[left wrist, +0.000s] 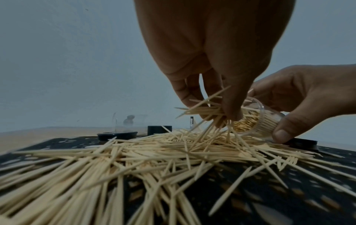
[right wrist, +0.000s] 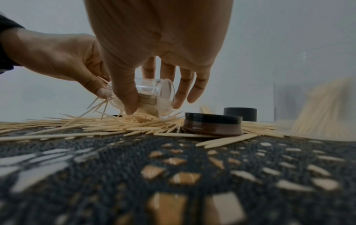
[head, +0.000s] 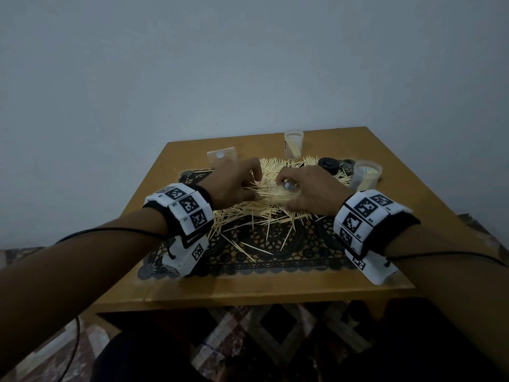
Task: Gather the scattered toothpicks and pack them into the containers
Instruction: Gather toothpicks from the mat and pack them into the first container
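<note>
The right hand [right wrist: 154, 50] grips a clear container [right wrist: 146, 97] tipped on its side, thumb in front and fingers behind, its closed base toward the right wrist camera and its mouth toward the left hand [left wrist: 210, 64]. The tipped container, already part full of toothpicks, rests low on the heap. The left hand pinches a bunch of toothpicks [left wrist: 208, 109] right at that mouth, some ends splayed outward.

Below and all around the grip lies the pile of loose toothpicks [head: 248, 213], spread over a dark lace mat [head: 275, 249] on a wooden table [head: 248, 288].

A small dark label [head: 286, 185] shows on the held container, too small to read. The white wrist bands [head: 187, 208] carry black square marker patterns with tiny characters that cannot be read.

Beyond the grip stands an upright container [head: 293, 143] holding a few toothpicks. To the right of the grip another container [head: 366, 175] stands nearly full, with a black lid [right wrist: 212, 123] between it and the held one. Beyond the left hand stands a clear empty box [head: 221, 157]. Nearer the person than the grip, the mat has only stray toothpicks, and bare table runs to the front edge.
</note>
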